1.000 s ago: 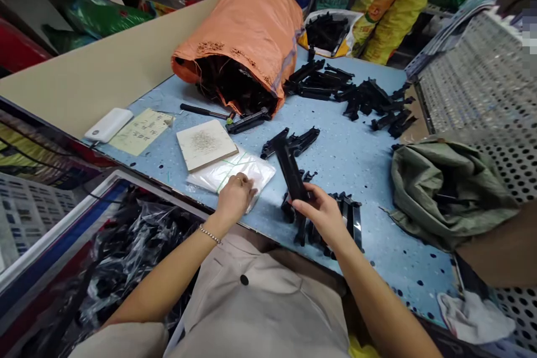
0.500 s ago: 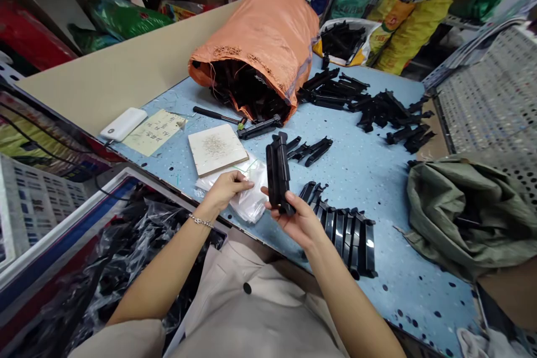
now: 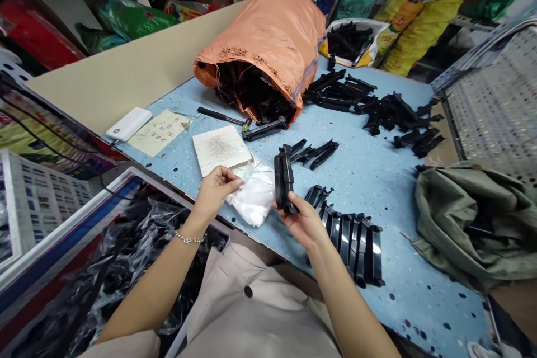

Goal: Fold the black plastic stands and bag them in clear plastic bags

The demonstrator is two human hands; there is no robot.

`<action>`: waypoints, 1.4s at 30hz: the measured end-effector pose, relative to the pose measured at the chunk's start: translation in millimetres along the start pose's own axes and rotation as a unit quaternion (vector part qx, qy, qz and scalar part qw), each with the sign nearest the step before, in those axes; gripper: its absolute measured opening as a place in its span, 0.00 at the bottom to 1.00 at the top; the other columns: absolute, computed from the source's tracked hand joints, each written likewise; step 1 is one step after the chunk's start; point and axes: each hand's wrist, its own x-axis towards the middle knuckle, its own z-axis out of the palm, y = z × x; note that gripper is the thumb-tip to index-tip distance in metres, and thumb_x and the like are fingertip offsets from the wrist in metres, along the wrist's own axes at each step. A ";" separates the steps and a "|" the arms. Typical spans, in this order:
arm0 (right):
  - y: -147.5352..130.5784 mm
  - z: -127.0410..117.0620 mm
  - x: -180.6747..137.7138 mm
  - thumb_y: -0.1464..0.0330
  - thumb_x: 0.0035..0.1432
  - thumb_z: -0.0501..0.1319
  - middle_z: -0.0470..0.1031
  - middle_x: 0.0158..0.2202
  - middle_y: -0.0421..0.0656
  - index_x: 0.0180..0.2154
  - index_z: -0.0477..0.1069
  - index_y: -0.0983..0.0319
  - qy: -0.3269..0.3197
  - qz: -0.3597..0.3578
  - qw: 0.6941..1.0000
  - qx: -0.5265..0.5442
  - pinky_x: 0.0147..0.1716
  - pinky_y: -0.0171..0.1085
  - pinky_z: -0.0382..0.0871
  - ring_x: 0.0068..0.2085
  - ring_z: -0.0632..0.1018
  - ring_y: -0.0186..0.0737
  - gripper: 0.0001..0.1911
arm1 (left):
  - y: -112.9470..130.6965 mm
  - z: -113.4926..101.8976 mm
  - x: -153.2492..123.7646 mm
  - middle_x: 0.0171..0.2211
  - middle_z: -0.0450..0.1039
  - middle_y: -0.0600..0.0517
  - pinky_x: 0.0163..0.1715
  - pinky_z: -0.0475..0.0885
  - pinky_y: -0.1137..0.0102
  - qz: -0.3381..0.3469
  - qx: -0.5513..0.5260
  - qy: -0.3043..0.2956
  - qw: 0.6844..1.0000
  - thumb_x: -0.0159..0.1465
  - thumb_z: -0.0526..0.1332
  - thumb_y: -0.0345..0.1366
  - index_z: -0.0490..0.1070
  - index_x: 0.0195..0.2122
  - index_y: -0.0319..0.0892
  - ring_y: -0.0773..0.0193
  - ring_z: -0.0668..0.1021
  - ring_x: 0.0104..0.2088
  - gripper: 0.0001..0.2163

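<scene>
My left hand [image 3: 218, 187], with a chain bracelet at the wrist, pinches the edge of a clear plastic bag between thumb and fingers. Beneath it lies a stack of clear plastic bags [image 3: 255, 197], partly tucked under a speckled white board [image 3: 221, 150]. In my right hand [image 3: 305, 222] several long black plastic parts [image 3: 283, 179] are gripped together, held upright beside the bags. Close to that hand, a row of similar black parts [image 3: 354, 243] lies side by side on the blue table [image 3: 361, 173]. A few more black parts [image 3: 316, 152] rest behind it.
An orange sack [image 3: 268, 33] full of black parts lies open at the back. Loose black parts [image 3: 394, 112] spread to its right. A hammer [image 3: 222, 116], a note [image 3: 161, 133] and a white power bank [image 3: 129, 124] sit at left. An olive cloth sack [image 3: 474, 218] stands at right.
My left hand has drawn back slightly to the left, pulling at the bag's edge. My right hand still holds the black parts, now a little lower. The whole view has shifted slightly.
</scene>
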 end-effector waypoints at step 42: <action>14.8 -26.1 -46.1 0.52 0.59 0.57 0.73 0.27 0.43 0.43 0.71 0.69 -0.172 0.252 0.947 0.103 0.12 0.23 0.56 0.19 0.62 0.25 0.25 | -14.8 20.1 -40.1 0.61 0.60 0.42 0.53 0.72 0.60 0.342 0.389 -0.152 0.842 0.63 0.53 0.23 0.56 0.65 0.45 0.56 0.71 0.56 0.28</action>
